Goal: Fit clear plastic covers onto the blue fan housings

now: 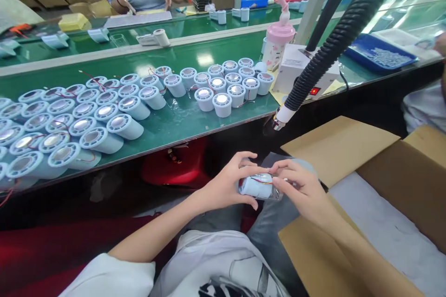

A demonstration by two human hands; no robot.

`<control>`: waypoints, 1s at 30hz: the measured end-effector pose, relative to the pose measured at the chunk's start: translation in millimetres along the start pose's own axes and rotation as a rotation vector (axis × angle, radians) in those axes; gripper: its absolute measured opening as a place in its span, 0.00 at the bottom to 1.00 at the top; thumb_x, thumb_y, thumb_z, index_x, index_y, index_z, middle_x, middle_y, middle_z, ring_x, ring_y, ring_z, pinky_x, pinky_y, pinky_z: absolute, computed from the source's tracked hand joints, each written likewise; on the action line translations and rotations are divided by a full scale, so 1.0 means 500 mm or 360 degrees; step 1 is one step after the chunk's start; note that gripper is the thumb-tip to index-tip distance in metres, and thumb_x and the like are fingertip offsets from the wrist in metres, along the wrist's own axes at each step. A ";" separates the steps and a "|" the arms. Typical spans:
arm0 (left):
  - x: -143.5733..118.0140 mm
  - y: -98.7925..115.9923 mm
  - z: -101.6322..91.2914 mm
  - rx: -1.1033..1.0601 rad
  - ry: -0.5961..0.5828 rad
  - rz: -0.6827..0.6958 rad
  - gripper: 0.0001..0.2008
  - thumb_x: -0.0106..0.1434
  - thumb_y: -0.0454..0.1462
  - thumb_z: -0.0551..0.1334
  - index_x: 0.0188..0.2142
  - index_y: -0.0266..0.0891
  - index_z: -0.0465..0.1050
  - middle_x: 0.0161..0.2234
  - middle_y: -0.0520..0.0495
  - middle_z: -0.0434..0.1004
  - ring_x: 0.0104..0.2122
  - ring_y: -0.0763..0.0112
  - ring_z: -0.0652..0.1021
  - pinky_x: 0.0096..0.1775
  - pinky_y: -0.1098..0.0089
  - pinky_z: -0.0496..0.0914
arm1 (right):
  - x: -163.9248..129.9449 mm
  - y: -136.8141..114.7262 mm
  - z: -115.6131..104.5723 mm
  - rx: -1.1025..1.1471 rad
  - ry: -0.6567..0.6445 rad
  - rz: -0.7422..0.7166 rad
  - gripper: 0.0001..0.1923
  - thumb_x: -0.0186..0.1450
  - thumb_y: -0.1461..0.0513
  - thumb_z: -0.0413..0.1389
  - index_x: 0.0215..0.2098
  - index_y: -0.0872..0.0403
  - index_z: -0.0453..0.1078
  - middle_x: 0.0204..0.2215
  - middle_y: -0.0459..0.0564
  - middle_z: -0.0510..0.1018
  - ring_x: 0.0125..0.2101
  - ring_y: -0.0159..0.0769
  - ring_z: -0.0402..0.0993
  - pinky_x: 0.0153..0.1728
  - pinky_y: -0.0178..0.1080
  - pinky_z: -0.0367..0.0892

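Over my lap, my left hand (240, 177) is wrapped round a light blue plastic cylinder (256, 187), thumb below and fingers above. The cylinder lies on its side with thin coloured wires along it. Clear plastic film (278, 194) shows at its right end. My right hand (299, 180) is closed at that end, thumb and fingertips pinching the wires, with a small white tip between them. Whether the film is also in the pinch, I cannot tell. On the green bench (177, 116) stand many similar blue cylinders (223, 104), some with red wires.
An open cardboard box (344, 148) with white lining stands at my right. A black flexible hose (313, 74) hangs above it, beside a white box (292, 67) with a red display. A pink-lidded cup (278, 41) stands behind. Two people work across the bench.
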State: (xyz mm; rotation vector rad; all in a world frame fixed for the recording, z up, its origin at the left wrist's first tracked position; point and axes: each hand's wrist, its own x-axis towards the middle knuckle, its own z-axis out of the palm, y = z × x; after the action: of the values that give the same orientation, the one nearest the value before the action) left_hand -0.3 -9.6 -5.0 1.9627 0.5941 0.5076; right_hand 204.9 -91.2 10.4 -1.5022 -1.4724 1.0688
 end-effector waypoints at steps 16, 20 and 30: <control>-0.012 0.016 -0.005 -0.1011 -0.0079 -0.0411 0.37 0.50 0.39 0.73 0.59 0.44 0.65 0.59 0.38 0.67 0.53 0.55 0.74 0.49 0.61 0.72 | -0.019 0.017 -0.022 -0.0276 -0.0159 -0.0391 0.19 0.62 0.60 0.63 0.51 0.42 0.68 0.56 0.47 0.72 0.56 0.44 0.68 0.52 0.42 0.69; -0.015 0.020 -0.014 -0.0906 -0.0123 -0.0308 0.39 0.49 0.37 0.74 0.61 0.45 0.64 0.59 0.39 0.68 0.54 0.55 0.74 0.52 0.61 0.70 | -0.020 0.013 -0.022 0.0024 -0.0242 -0.0151 0.19 0.63 0.58 0.63 0.51 0.39 0.66 0.56 0.44 0.72 0.54 0.41 0.70 0.51 0.40 0.70; -0.020 0.019 -0.020 -0.0641 -0.0095 -0.0043 0.40 0.48 0.33 0.74 0.60 0.48 0.65 0.58 0.42 0.69 0.58 0.58 0.70 0.54 0.64 0.69 | -0.020 -0.009 -0.017 0.0525 -0.0322 0.0196 0.16 0.63 0.57 0.63 0.49 0.42 0.69 0.48 0.43 0.74 0.47 0.34 0.72 0.48 0.33 0.71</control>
State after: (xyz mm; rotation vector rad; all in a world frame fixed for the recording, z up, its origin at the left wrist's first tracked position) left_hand -12.3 -12.5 6.8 1.5802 0.4405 0.5067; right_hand 211.5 -100.7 18.2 -1.2917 -1.2696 1.4947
